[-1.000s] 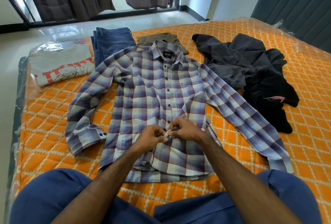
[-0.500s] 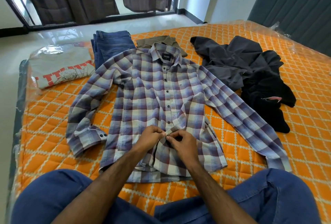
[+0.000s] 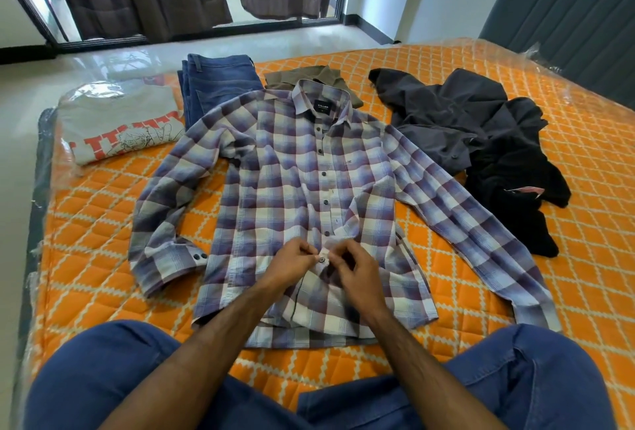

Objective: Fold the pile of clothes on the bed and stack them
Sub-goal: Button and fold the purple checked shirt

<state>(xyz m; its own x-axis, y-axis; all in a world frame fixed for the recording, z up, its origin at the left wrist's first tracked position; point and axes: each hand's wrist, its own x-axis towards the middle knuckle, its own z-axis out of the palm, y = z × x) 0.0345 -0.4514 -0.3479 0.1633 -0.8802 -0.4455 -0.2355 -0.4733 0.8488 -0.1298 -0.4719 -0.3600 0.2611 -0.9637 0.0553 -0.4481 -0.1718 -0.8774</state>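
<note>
pinching placket of plaid shirt (image 3: pixel 275 196) with both hands' fingers (image 3: pixel 311 254), collar pointing away

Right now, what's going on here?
A person sits on the bed buttoning a plaid shirt spread flat in front of them. The left hand and right hand pinch the placket at a lower button. Folded jeans and a T-shirt lie beyond; dark clothes wait unfolded at right.
</note>
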